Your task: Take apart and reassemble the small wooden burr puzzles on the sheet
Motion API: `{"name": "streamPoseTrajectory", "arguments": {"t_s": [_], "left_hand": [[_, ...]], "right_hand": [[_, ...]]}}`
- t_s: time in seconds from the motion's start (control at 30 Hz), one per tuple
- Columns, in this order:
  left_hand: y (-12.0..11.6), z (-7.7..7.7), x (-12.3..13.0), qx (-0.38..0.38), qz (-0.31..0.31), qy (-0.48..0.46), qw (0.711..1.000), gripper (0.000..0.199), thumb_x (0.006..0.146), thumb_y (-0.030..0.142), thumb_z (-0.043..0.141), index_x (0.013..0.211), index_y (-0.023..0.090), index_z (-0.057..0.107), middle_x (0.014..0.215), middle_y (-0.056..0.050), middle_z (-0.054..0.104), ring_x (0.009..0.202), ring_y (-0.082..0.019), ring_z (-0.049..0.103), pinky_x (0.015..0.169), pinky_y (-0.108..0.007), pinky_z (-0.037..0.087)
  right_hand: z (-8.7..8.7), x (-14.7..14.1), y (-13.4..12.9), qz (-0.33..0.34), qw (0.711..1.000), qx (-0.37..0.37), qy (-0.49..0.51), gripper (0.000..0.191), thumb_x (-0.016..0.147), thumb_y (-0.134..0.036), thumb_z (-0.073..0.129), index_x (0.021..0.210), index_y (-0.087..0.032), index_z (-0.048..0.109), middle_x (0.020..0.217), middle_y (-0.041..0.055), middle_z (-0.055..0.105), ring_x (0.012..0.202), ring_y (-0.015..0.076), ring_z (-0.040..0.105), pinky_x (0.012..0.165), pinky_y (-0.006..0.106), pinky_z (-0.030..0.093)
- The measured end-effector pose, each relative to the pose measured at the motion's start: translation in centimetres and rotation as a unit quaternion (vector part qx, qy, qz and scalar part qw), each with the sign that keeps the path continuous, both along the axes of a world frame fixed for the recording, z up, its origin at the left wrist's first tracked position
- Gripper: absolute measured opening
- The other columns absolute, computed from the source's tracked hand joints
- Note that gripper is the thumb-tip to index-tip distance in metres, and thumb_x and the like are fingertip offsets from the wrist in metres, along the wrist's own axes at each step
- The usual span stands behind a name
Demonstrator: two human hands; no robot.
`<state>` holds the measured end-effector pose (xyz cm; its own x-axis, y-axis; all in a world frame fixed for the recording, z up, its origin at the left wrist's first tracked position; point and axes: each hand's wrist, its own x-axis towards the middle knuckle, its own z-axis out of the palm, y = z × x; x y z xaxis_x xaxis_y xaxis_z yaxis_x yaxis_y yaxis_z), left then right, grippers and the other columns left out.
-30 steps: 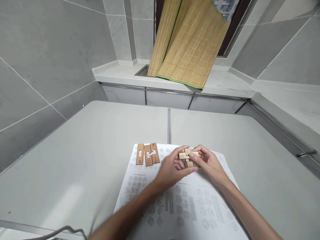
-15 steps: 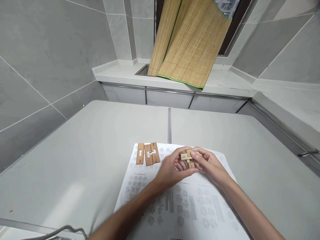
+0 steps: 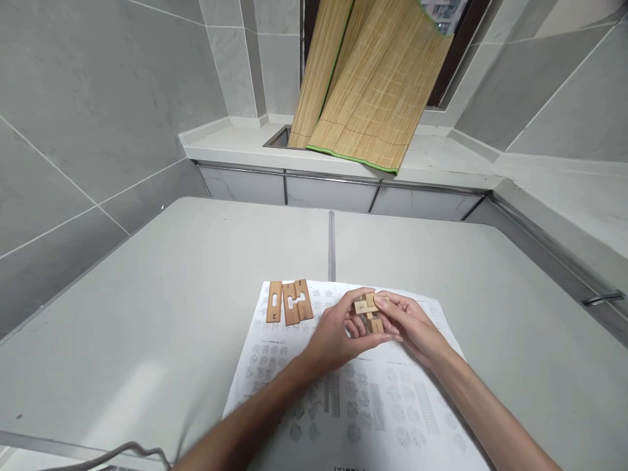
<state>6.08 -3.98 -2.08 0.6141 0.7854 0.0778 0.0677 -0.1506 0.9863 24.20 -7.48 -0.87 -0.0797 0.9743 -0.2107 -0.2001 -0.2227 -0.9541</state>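
Between my two hands, above the printed paper (image 3: 275, 386), is a light wooden puzzle (image 3: 363, 307) made of interlocked blocks with dark marks on them. My left hand (image 3: 338, 330) holds it from the left, its fingers curled behind and its thumb under the lower block. My right hand (image 3: 409, 320) grips the right side, thumb and fingertips on the upper block. Left of my hands, a wooden piece with a slot (image 3: 274, 313) lies flat on the paper, marked 2. Beside it, two notched wooden pieces (image 3: 291, 314) lie touching, with cut-outs facing each other.
The paper lies on a pale table (image 3: 171, 281) with a seam down its middle. Behind the table are a white ledge (image 3: 226, 142) and a hanging bamboo blind (image 3: 377, 91). A grey cable (image 3: 132, 446) runs along the lower left edge.
My right thumb and fingers have shifted slightly on the puzzle, and its lower block sits turned a little. The slotted and notched pieces lie as before.
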Motion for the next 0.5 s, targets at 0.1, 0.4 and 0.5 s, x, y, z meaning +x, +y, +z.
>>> {"name": "streamPoseTrajectory", "arguments": {"t_s": [0.1, 0.4, 0.5], "left_hand": [[0.1, -0.1, 0.0, -0.015, -0.001, 0.003, 1.0, 0.078, 0.077, 0.045, 0.088, 0.145, 0.025, 0.054, 0.08, 0.002, 0.065, 0.07, -0.016, 0.062, 0.068, -0.028, 0.053], [0.2, 0.4, -0.1, -0.118, 0.051, -0.039, 0.991, 0.076, 0.079, 0.04, 0.087, 0.145, 0.026, 0.052, 0.076, 0.003, 0.064, 0.07, -0.015, 0.063, 0.071, -0.028, 0.052], [0.3, 0.5, 0.0, -0.165, 0.073, -0.054, 0.982, 0.08, 0.079, 0.038, 0.088, 0.147, 0.025, 0.048, 0.074, 0.004, 0.065, 0.066, -0.014, 0.062, 0.069, -0.028, 0.052]], "right_hand": [[-0.1, -0.1, 0.1, -0.006, 1.0, 0.0, 0.001, 0.047, 0.087, -0.062, 0.076, 0.071, -0.02, 0.06, 0.05, -0.006, 0.043, 0.047, 0.0096, 0.03, 0.047, 0.026, 0.023], [-1.0, 0.6, 0.5, -0.1, 0.992, 0.036, -0.063, 0.049, 0.092, -0.065, 0.069, 0.11, -0.02, 0.068, 0.055, -0.0066, 0.046, 0.047, 0.0109, 0.031, 0.045, 0.025, 0.024], [-1.6, 1.1, 0.7, -0.178, 0.965, 0.073, -0.176, 0.045, 0.092, -0.064, 0.069, 0.101, -0.021, 0.069, 0.062, -0.0034, 0.053, 0.053, 0.0133, 0.04, 0.05, 0.026, 0.03]]}}
